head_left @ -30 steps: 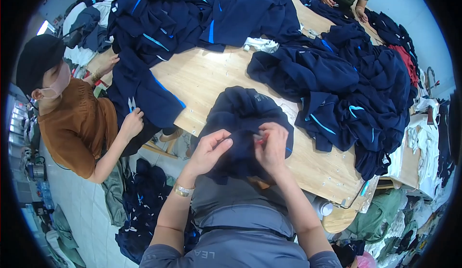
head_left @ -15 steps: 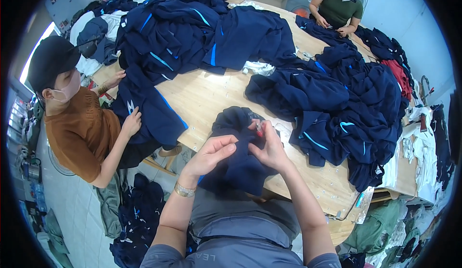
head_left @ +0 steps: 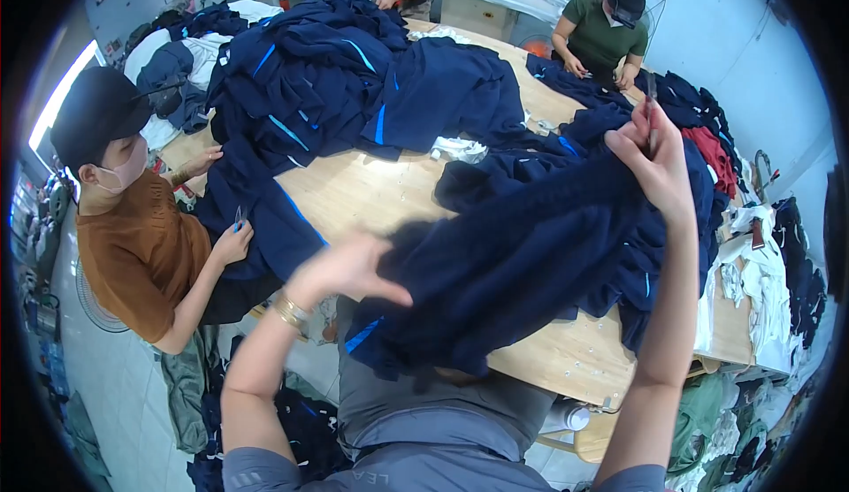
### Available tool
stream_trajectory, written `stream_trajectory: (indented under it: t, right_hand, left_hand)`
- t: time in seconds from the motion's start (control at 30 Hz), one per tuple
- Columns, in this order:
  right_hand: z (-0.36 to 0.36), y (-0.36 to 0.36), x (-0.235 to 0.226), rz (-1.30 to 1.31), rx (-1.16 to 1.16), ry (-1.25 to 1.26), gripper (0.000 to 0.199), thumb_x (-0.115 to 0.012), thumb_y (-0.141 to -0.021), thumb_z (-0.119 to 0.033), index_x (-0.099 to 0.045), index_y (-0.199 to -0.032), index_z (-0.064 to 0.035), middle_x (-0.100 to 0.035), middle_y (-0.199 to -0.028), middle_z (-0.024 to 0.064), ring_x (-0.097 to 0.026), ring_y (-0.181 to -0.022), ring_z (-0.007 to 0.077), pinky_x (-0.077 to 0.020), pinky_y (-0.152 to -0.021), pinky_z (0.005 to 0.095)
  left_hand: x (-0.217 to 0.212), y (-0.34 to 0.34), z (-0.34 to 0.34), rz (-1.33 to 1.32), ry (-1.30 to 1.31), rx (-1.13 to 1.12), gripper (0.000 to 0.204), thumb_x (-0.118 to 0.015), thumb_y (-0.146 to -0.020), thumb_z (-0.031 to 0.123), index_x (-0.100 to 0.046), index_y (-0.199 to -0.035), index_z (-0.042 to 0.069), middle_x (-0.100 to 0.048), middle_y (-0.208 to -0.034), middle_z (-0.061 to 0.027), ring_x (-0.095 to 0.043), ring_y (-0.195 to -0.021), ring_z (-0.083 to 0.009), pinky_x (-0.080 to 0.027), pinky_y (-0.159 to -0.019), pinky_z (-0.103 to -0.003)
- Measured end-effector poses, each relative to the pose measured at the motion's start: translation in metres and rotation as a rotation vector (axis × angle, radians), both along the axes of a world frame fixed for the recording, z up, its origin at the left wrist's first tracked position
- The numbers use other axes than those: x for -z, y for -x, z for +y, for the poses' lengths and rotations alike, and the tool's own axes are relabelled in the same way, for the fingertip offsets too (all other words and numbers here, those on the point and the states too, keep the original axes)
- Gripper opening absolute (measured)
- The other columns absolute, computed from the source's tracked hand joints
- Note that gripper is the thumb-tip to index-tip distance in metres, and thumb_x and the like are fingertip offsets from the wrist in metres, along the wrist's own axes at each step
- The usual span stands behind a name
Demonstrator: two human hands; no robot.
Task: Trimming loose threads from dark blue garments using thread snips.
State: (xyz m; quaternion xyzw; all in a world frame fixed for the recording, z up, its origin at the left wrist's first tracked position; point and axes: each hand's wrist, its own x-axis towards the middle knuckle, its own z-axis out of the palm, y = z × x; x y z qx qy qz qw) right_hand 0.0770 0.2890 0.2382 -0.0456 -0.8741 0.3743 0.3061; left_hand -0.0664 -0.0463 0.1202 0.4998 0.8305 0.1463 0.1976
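A soft, limp navy garment [head_left: 531, 262], likely light and best gripped by bunched cloth at its edges, hangs over the worktop [head_left: 371, 193] edge at six o'clock, right hand [head_left: 659, 169] pinching its two-o'clock corner and left hand [head_left: 345, 271], blurred, fingers closed on its near edge.

Our left hand [head_left: 340, 271] is motion-blurred, fingers indistinct, and the near edge of the dark navy knit garment [head_left: 531, 262] smears with it. The thin dark tool [head_left: 652, 107] in our right hand [head_left: 659, 169] is too small to identify.
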Motion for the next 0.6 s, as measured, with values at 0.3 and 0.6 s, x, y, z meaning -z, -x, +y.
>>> stream_trajectory:
  t: [0.3,0.6]
  right_hand:
    - [0.022,-0.038,-0.041,0.727,0.483,-0.673,0.011,-0.065,-0.084,-0.007,-0.058,-0.088,0.0005,-0.062,-0.073,0.0060,-0.046,-0.055,0.0070,-0.0382,-0.051,0.0186]
    - [-0.094,-0.113,0.235,0.058,0.036,-0.462,0.027,-0.071,-0.064,0.003,-0.046,-0.062,-0.0068,-0.047,-0.052,0.0070,-0.053,-0.055,0.0252,-0.0482,-0.065,0.0360]
  left_hand:
    - [-0.120,-0.002,-0.013,1.241,-0.454,-0.298,0.030,-0.072,-0.069,0.027,-0.062,-0.087,0.006,-0.060,-0.087,-0.0104,-0.057,-0.093,-0.0235,-0.032,-0.099,-0.050]
    - [0.109,-0.069,-0.068,0.415,-0.016,-0.187,0.028,-0.072,-0.070,0.025,-0.058,-0.088,0.007,-0.059,-0.083,-0.0074,-0.056,-0.091,-0.0210,-0.025,-0.103,-0.053]
